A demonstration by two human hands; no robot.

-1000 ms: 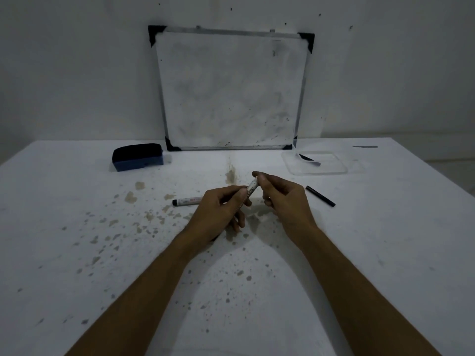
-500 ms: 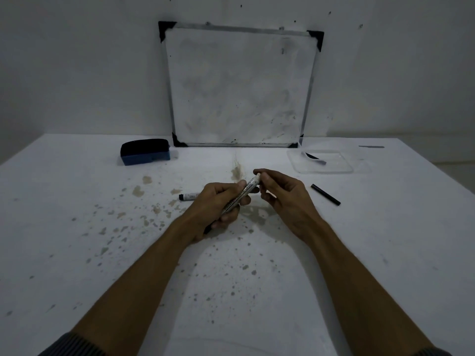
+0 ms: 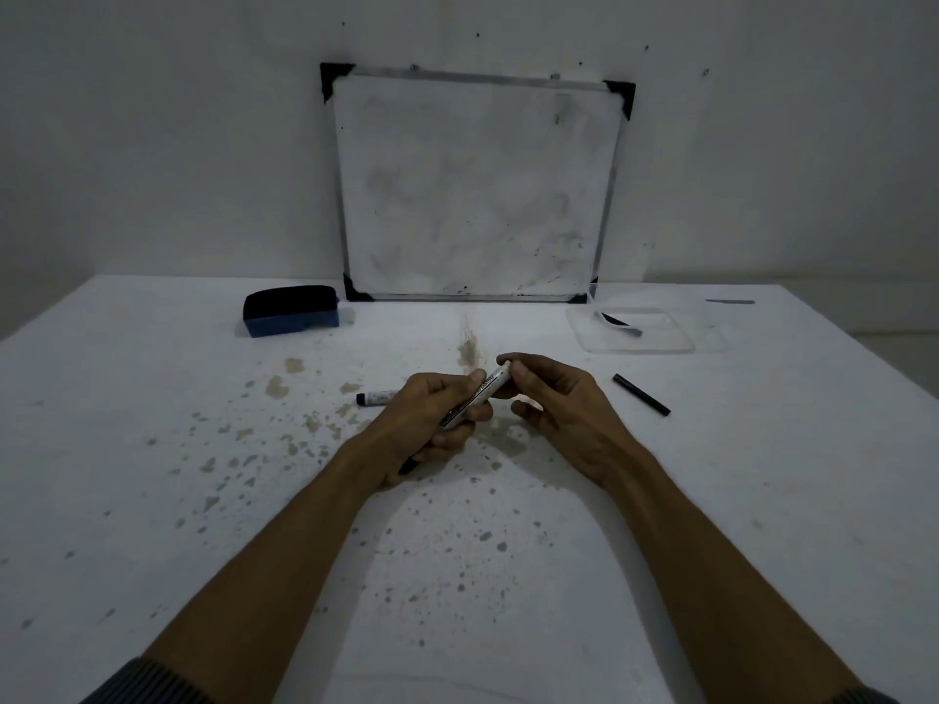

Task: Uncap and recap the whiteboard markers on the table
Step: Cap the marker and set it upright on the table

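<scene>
Hands meet over the stained table (image 3: 152, 449) in the head view: the left hand (image 3: 432, 424) grips a whiteboard marker (image 3: 475, 401) by its barrel, and the right hand (image 3: 559, 403) pinches its far end, seemingly mid-cap. Next comes a straight pull or push along the barrel. A second marker (image 3: 376, 397) lies just beside the left hand, a black pen (image 3: 641, 394) and eraser (image 3: 290, 309) farther off, nothing obstructing.

Two bare arms reach in from the bottom edge. The left hand (image 3: 432, 424) and the right hand (image 3: 564, 409) wear no gloves, rings or watch. Both forearms are bare, long and thin. Each arm has a dark grey sleeve with thin ribbed lines. The left sleeve (image 3: 147, 685) shows at the bottom corner, far below the left hand. Only a small bit of the right sleeve (image 3: 864, 697) shows, far below the right hand.
</scene>
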